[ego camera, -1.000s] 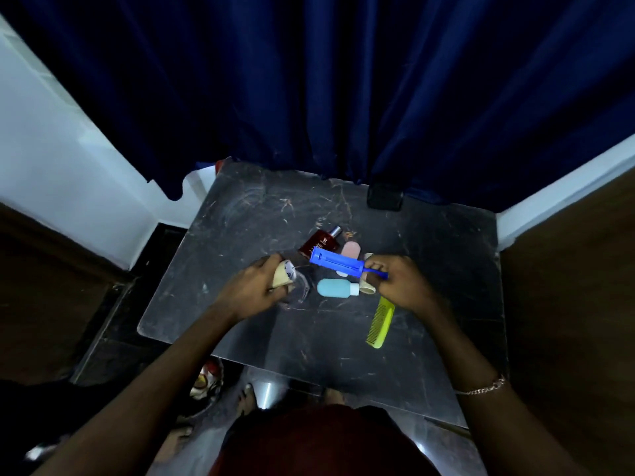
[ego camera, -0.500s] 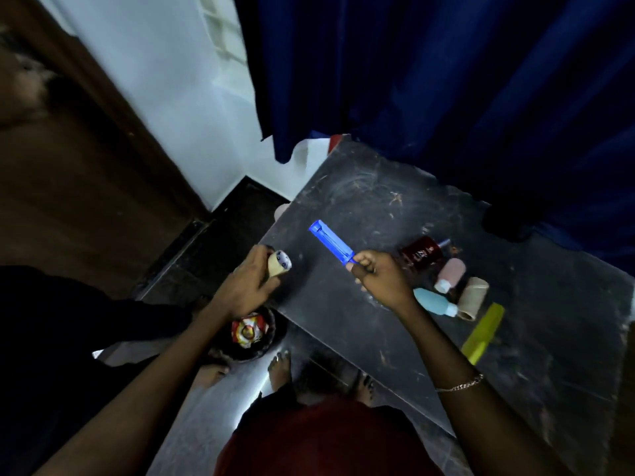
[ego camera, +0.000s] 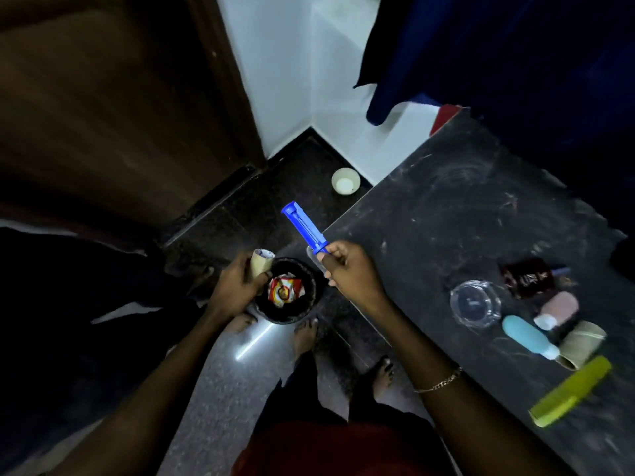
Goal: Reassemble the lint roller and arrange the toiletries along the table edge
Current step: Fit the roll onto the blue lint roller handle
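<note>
My right hand [ego camera: 347,269] grips the blue lint roller handle [ego camera: 304,227], which points up and left past the table's left edge. My left hand [ego camera: 237,286] holds a small cardboard roll core [ego camera: 261,262] just above a black bin [ego camera: 287,292] on the floor. On the dark table [ego camera: 446,207] at the right lie a dark red bottle [ego camera: 529,278], a pink bottle [ego camera: 560,309], a light blue bottle [ego camera: 527,336], another cardboard roll [ego camera: 580,343] and a yellow-green comb [ego camera: 570,391].
A clear glass dish [ego camera: 476,304] sits on the table beside the bottles. The bin holds a crumpled red and yellow wrapper [ego camera: 285,290]. A white bowl [ego camera: 345,181] stands on the floor by the wall. My bare feet [ego camera: 304,334] are below; a brown door [ego camera: 120,115] is left.
My head has turned left and down, so the floor and bin fill the view. My left hand carried the roll core off the table to above the bin; my right hand followed with the blue handle.
</note>
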Motion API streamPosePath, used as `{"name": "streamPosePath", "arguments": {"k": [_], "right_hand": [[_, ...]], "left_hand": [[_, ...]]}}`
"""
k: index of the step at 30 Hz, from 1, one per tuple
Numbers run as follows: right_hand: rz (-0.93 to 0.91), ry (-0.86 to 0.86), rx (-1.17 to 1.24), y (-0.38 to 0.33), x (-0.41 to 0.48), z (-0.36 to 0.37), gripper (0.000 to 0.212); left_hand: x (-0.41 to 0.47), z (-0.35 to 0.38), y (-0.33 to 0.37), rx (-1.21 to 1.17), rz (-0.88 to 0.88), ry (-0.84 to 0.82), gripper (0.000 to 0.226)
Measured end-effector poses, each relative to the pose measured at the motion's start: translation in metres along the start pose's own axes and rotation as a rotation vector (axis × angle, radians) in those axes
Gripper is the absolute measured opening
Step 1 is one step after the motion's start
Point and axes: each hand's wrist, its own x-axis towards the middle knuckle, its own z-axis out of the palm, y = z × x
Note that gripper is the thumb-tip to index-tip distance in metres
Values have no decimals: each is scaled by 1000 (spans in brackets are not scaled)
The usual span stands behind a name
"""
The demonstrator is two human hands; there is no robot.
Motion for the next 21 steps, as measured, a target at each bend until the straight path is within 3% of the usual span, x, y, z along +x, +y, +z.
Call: {"name": "streamPosePath", "arguments": {"k": [4, 8, 10, 11, 14, 21], "right_hand": [[71, -37, -5, 16, 18, 60, 11], [142, -20, -25, 48, 31, 115, 23], [215, -30, -36, 70, 37, 135, 14], [240, -22, -51, 81, 40, 143, 6], [252, 27, -137, 115, 49, 152, 12], [329, 1, -322, 177, 74, 162, 15]], "left_hand": [[15, 13, -45, -24, -145, -8, 39], [33, 33, -85, -55, -247, -6, 38], [42, 47, -103, -74, -279, -32, 37], [47, 54, -110, -80, -292, -52, 38], [61, 75, -130, -155, -350, -87, 43], [98, 119, -171, -66, -388, -140, 51]]}}
